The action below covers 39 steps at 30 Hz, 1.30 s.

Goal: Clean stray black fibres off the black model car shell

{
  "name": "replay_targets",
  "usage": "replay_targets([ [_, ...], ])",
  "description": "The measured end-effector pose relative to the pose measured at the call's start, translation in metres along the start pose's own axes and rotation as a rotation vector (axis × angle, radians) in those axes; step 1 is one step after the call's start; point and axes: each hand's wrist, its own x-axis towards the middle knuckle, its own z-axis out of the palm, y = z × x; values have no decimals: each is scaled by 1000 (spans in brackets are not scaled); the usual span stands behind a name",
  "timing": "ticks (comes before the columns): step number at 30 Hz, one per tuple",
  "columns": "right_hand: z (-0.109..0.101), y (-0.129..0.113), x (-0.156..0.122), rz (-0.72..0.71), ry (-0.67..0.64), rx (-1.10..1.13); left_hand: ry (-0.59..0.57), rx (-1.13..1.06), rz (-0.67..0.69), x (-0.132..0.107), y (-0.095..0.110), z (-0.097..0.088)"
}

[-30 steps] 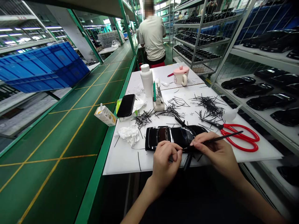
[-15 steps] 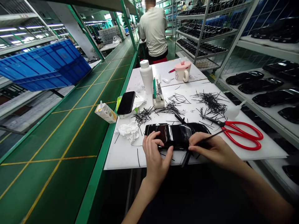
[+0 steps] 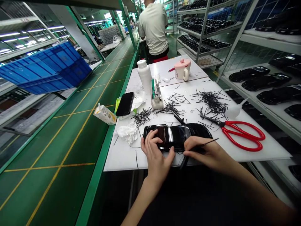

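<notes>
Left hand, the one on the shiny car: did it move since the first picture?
Yes. The left hand has moved left, nearer the crumpled white paper, and now rests on the black car.

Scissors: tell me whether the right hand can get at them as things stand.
Probably yes: the scissors lie close to the right hand, with nothing covering their handles. But it holds a black stick, which it would likely need to release.

Model car (image 3: 174,134) parked on the table (image 3: 145,158), scissors (image 3: 221,123) laid to its right, tissue (image 3: 127,132) to its left, and there, mug (image 3: 180,74) stationed well behind.
</notes>
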Motion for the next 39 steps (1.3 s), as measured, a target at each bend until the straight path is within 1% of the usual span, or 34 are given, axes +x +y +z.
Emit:
replay_targets([
  [4, 2, 4, 2, -68, -31, -74, 14, 60, 34, 0, 1, 3],
  [9, 1, 8, 2, -120, -68, -126, 15, 77, 71, -1, -2, 4],
  [16, 1, 9, 0, -182, -33, -120, 33, 97, 80, -3, -3, 5],
  [21, 1, 7, 0, -165, -27, -170, 41, 92, 79, -2, -3, 6],
  [26, 3, 7, 0, -169, 16, -221, 40, 82, 85, -4, -3, 5],
  [33, 3, 8, -2, -147, -2, -199, 62, 73, 85, -4, -3, 7],
  [39, 4, 8, -1, -138, 46, -179, 105, 87, 119, -6, -6, 10],
])
